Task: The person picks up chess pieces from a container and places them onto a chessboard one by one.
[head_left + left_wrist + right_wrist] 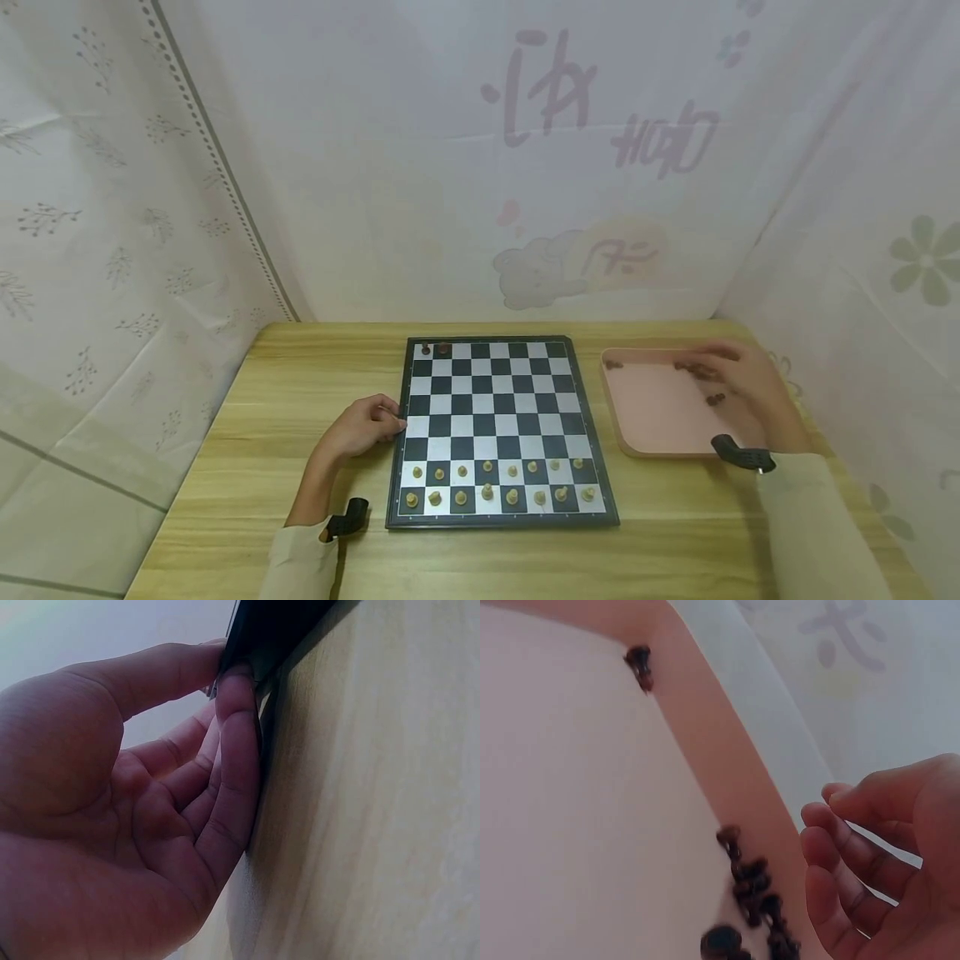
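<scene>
My left hand (363,427) grips the left edge of the chessboard (397,450), thumb on top and fingers at the side and underneath in the left wrist view. Over the far right part of the pink tray (652,408) is my right hand (738,379), blurred in the head view. Its fingers are loosely bent with nothing visible between them in the right wrist view. Several dark chess pieces (750,881) lie along the tray wall beside these fingers, and a single dark piece (639,666) lies at the tray's corner. Two dark pieces (426,349) stand at the board's far left corner.
Two rows of light chess pieces (487,492) stand along the board's near side. The wooden table (315,358) shows around board and tray. Printed cloth (420,167) hangs behind and at both sides.
</scene>
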Demonstrator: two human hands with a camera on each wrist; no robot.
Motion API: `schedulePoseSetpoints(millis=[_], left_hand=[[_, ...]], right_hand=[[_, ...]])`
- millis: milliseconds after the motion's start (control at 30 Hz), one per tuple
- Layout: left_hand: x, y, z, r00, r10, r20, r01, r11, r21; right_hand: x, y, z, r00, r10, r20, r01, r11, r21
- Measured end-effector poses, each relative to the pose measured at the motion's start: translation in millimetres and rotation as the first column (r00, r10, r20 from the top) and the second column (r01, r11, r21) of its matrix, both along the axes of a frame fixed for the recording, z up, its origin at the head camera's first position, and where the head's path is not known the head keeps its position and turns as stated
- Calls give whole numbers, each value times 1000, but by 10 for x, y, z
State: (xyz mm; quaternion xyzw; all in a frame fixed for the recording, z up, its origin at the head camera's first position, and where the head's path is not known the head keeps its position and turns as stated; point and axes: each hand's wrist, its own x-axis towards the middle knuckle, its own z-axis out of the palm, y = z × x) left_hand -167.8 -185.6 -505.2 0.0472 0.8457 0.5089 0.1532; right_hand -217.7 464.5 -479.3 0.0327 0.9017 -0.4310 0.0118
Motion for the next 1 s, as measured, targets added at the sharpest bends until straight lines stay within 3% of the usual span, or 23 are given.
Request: schedulePoseSetpoints(millis=[133, 267, 400, 667, 1000], left_hand=[[6, -2, 6, 1000, 6, 0, -6, 1000, -13], [8, 0, 12, 1000, 9, 3, -9, 1000, -18], [6, 4, 12, 1000, 9, 8, -9, 1000, -19], [11, 12, 5, 1000, 10, 12, -10, 1000, -25], [10, 19, 14, 1000, 16, 19, -16, 999, -29]], right_hand=[[43, 104, 5, 998, -64, 17, 63, 997, 47], [62, 183, -11, 996, -86, 4, 84, 982, 170], [103, 236, -32, 995, -102, 13, 96, 970, 223], [182, 266, -90, 990, -131, 51, 120, 977, 174], [153, 319, -102, 990, -116, 85, 100, 979, 176]])
